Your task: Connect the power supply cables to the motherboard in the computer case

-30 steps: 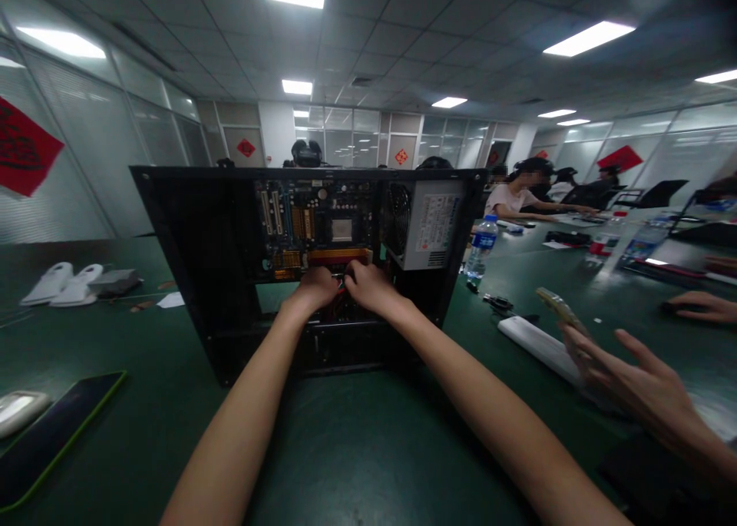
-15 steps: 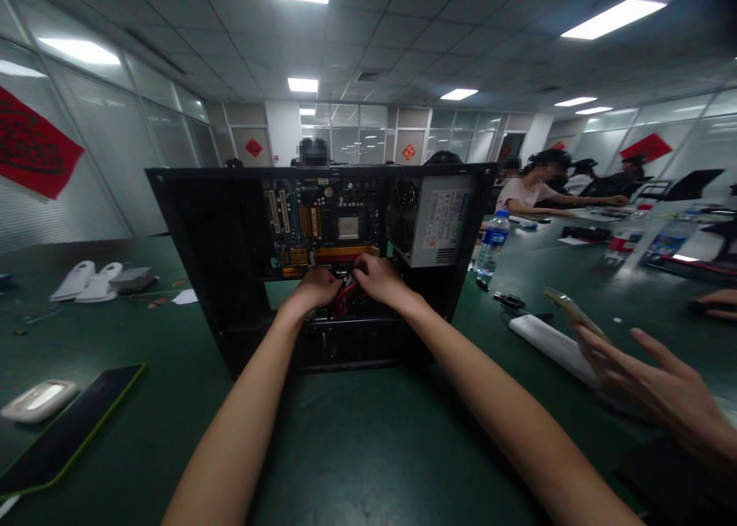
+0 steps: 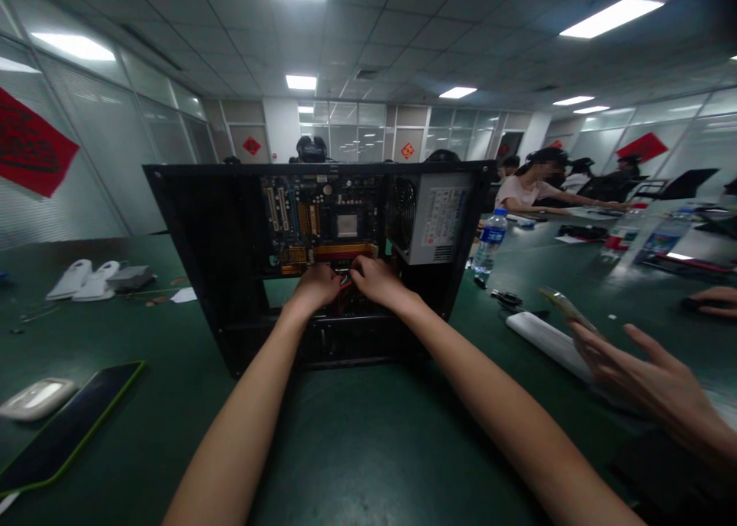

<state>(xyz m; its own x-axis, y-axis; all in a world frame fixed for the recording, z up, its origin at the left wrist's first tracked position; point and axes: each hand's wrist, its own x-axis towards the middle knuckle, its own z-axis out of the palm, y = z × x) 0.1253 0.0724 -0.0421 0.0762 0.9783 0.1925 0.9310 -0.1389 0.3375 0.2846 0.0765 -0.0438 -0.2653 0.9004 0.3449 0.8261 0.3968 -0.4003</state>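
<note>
A black computer case (image 3: 201, 272) stands open on the green table (image 3: 351, 449). Inside it are a motherboard (image 3: 347, 226) and, at the upper right, a silver power supply (image 3: 441, 219). Both hands reach in below the board. My left hand (image 3: 320, 286) has its fingers closed near the board's lower edge; what they hold is hidden. Close beside it on the right, my right hand (image 3: 375, 278) is closed in a pinch by red and dark cables (image 3: 345, 299); its fingertips' hold is too small to make out.
A bottle (image 3: 490, 243) and a white power strip (image 3: 546, 343) stand or lie right of the case. Another person's hand (image 3: 656, 380) holds a phone at the right. At the left are a black phone (image 3: 74, 422), a white case (image 3: 39, 399) and a grey block (image 3: 131, 277).
Both hands stay at the same spot under the motherboard, with their fingertips shifted slightly. The cables between them show less. The whole view has moved a little.
</note>
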